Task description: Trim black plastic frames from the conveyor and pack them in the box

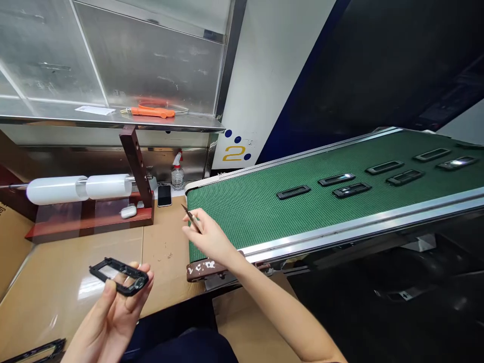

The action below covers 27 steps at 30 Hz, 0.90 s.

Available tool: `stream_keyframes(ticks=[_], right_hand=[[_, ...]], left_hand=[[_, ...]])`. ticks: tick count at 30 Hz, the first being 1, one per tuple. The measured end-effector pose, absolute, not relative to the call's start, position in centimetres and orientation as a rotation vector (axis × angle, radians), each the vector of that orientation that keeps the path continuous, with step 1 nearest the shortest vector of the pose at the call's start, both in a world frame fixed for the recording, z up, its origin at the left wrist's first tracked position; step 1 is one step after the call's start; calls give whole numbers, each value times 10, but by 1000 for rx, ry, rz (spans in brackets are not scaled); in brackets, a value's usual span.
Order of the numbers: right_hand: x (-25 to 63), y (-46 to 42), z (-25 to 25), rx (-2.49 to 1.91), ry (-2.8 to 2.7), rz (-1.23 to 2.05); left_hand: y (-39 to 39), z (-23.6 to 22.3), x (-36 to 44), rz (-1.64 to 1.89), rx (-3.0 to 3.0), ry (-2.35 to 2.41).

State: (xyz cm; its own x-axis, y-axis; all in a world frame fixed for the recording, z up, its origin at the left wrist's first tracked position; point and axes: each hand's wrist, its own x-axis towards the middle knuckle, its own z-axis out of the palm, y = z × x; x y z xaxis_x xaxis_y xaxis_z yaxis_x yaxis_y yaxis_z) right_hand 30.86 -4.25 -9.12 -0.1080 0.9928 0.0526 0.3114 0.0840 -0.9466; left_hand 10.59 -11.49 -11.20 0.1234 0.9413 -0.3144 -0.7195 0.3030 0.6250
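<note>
In the lower left, my left hand (113,312) is closed on a black plastic frame (132,288) with a rectangular opening. The thumb presses one long side while the fingers support the other end. Near the belt's close end, my right hand (212,237) grips a slim tool with a dark pointed tip (188,212); whether it is a blade or tweezers I cannot tell. The tip points up and left, apart from the frame. Another black frame (41,350) is cut off at the bottom left corner.
A green conveyor belt (242,206) runs off to the right, carrying several black frames (293,192). Behind the brown worktop (166,237) are a phone (164,195), a spray bottle (177,176) and a wooden stand (138,166) with white rolls (56,190). An orange screwdriver (153,111) lies on the shelf.
</note>
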Motion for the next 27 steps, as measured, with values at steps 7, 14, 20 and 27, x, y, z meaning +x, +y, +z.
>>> stream_keyframes(ticks=[7, 14, 20, 27], right_hand=[[278, -15, -178, -1642, -1555, 1287], [218, 6, -268, -2037, -1498, 968], [224, 24, -280, -2097, -1648, 635], [201, -14, -251, -1430, -2340, 589]], left_hand=[[-110, -158, 57, 1259, 537, 1087], [-107, -223, -19, 981, 887, 1339], [-104, -248, -51, 693, 710, 1187], [-79, -251, -68, 532, 616, 970]])
